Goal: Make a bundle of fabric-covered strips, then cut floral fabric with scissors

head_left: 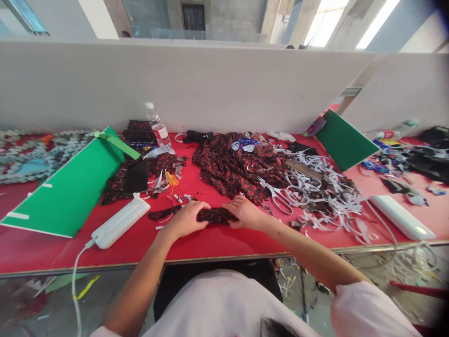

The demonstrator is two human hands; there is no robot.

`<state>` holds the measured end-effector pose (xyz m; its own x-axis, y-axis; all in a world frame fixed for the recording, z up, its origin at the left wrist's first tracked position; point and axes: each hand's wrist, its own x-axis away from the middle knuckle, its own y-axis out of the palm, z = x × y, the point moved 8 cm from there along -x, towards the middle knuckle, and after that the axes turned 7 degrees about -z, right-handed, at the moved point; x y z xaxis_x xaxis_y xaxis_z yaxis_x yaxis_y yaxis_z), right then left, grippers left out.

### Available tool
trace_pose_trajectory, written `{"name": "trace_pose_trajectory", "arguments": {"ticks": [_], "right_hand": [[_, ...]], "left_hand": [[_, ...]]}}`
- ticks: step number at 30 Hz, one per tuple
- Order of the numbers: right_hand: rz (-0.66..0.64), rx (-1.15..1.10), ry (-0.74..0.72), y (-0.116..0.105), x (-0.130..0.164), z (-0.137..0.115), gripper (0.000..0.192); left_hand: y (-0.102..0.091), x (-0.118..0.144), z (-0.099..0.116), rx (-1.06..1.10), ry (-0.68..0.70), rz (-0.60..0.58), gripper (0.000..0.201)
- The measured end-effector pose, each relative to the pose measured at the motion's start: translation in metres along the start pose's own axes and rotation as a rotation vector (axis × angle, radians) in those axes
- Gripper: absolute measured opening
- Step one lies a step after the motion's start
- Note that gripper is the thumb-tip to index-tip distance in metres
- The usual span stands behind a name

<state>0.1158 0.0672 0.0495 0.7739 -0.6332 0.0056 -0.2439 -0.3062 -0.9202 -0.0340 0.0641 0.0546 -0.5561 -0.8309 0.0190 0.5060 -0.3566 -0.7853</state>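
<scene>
A narrow strip of black-and-red patterned fabric [216, 216] lies near the front of the red table, stretched between both hands. My left hand [187, 218] is closed on its left end, thumb towards the middle. At its right end, my right hand [245, 213] grips it with fingers bent over the top. A loose tail of like fabric [160, 214] sticks out left of my left hand. Just beyond lies a large heap of the same patterned cloth [228, 164]. White-handled scissors [278, 197] rest at the heap's right edge, beyond my right hand.
White tape scraps [326, 201] pile up on the right. Two green boards [70, 196] [345, 140] stand at either side. A white power bank [121, 222] with a cable, a dark phone [137, 177] and a water bottle [158, 125] are on the left. Another white device [401, 217] lies right.
</scene>
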Motion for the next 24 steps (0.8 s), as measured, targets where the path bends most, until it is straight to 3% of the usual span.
{"name": "trace_pose_trajectory", "arguments": {"ticks": [2,5,6,8,11,16,20,24], "right_hand": [[0.060,-0.402,0.049,-0.004,0.008,0.010,0.047],[0.105,-1.106,0.079,0.005,0.018,0.016,0.040],[0.108,-1.294,0.069,0.010,0.019,0.013,0.040],[0.100,-1.576,0.040,0.022,0.017,0.002,0.042],[0.106,-1.808,0.027,0.037,0.010,-0.013,0.044],[0.145,-1.788,0.068,0.034,0.008,-0.010,0.036],[0.429,-1.493,0.150,-0.014,0.018,0.016,0.030],[0.490,-1.162,0.146,-0.055,0.013,0.012,0.038]], "left_hand": [[-0.017,0.001,0.001,0.259,0.015,0.044,0.058],[-0.038,-0.001,0.012,0.738,0.144,0.221,0.091],[-0.035,-0.005,0.017,0.865,0.162,0.226,0.096],[-0.017,-0.016,0.032,1.043,0.156,0.127,0.100],[0.010,-0.028,0.050,1.169,0.057,0.044,0.087],[0.016,-0.028,0.049,1.324,-0.130,0.148,0.043],[0.006,-0.024,0.041,1.217,-0.213,0.263,0.036],[0.002,-0.022,0.039,1.004,-0.270,0.289,0.034]]}}
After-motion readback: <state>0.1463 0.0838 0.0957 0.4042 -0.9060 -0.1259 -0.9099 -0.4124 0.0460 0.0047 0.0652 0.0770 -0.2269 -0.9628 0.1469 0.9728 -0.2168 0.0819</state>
